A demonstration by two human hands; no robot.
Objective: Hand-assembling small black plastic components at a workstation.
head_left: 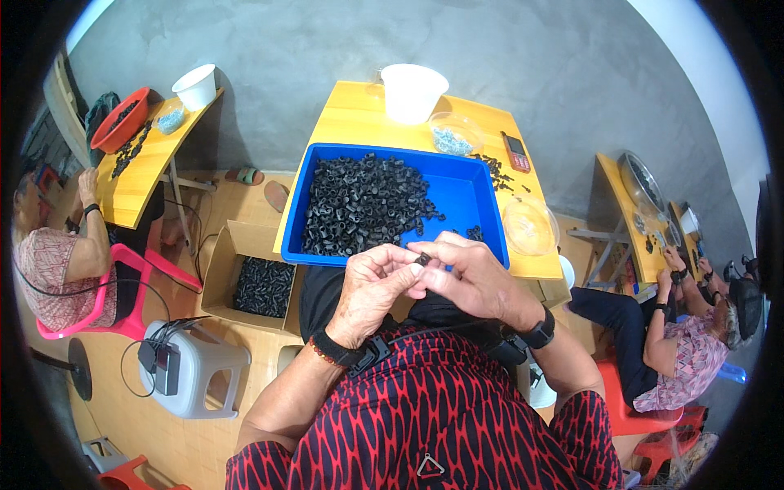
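My left hand [371,292] and my right hand [478,279] meet above the near edge of a blue tray [482,189]. Between their fingertips is a small black plastic piece [422,259], pinched by both hands. Its finer shape is too small to make out. A heap of small black tube-like parts [363,204] covers the left and middle of the tray, with a few loose ones at the right. Behind the tray, a clear bowl [454,135] holds small light-blue pieces. Several dark parts [495,173] lie scattered on the yellow table [347,106] beside that bowl.
A white bucket [414,94], a red mobile phone [515,153] and a clear round dish [530,224] stand on the table. At left are a cardboard box [219,269] of black parts and a grey stool [196,367]. People sit at side tables left and right.
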